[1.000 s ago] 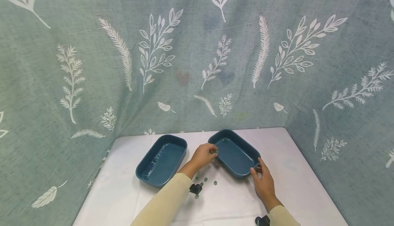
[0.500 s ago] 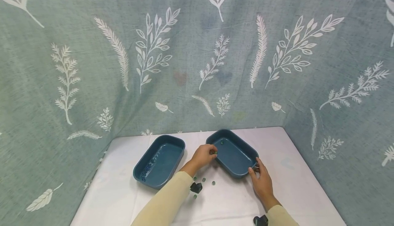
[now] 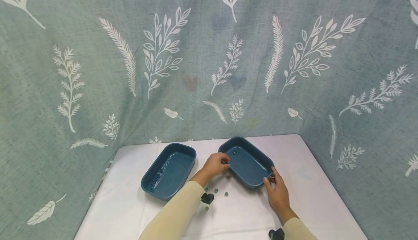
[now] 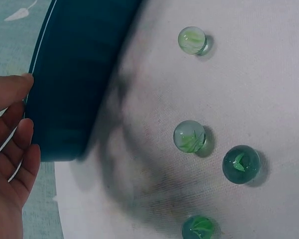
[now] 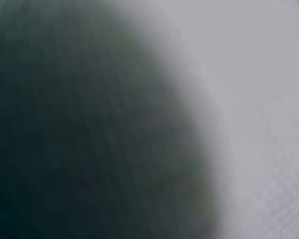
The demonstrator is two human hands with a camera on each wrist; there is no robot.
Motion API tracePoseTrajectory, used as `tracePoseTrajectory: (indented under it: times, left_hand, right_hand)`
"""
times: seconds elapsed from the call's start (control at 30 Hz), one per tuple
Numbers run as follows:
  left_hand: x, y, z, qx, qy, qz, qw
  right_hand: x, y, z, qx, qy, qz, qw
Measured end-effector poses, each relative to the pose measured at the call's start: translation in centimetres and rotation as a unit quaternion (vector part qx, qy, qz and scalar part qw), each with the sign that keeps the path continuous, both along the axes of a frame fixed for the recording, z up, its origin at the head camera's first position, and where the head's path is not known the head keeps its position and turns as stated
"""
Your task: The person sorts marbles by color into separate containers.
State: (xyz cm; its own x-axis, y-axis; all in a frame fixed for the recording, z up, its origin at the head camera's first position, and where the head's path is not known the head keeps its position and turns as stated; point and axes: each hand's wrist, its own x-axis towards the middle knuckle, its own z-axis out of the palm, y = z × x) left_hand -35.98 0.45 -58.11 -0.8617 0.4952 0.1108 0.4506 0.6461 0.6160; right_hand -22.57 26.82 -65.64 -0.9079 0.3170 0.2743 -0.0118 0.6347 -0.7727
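Observation:
My left hand (image 3: pixel 214 164) is at the left rim of the right-hand dark teal tray (image 3: pixel 247 165), its loosely bent fingers overlapping the rim. In the left wrist view its thumb (image 4: pixel 15 88) stands apart from the other fingers, and no marble shows among them. One green marble (image 3: pixel 234 153) lies inside this tray, near its far left end. At the tray's near right corner my right hand (image 3: pixel 278 192) grips the edge between thumb and fingers. Several clear green marbles (image 4: pixel 191 137) rest on the white cloth beside the tray. The right wrist view is mostly a dark blur.
A second teal tray (image 3: pixel 177 163) stands to the left, with several blue marbles (image 3: pixel 158 178) along its left side. A white cloth (image 3: pixel 241 218) covers the table. Behind it hangs a leaf-patterned curtain (image 3: pixel 196 69). A small black wrist camera (image 3: pixel 207 198) sits close to the loose marbles.
Green that showed at my left fingertips earlier is no longer visible there. The marble in the right-hand tray has shifted slightly nearer. The right hand keeps its hold on the tray.

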Motion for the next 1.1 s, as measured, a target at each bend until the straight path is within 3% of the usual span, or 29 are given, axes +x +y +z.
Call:
tracePoseTrajectory:
  times: [0.43, 0.73, 1.1]
  left_hand:
    - [0.6, -0.4, -0.4, 0.015, 0.004, 0.020, 0.9997]
    - [2.5, -2.4, -1.8, 0.001, 0.007, 0.012, 0.9999]
    - [4.7, -6.3, -2.1, 0.002, 0.043, 0.021, 0.9988]
  right_hand:
    - [-0.5, 0.3, 0.2, 0.007, -0.002, -0.001, 1.000]
    - [0.0, -0.1, -0.2, -0.002, -0.010, -0.002, 1.000]
    - [0.1, -0.3, 0.2, 0.004, 0.004, -0.003, 1.000]
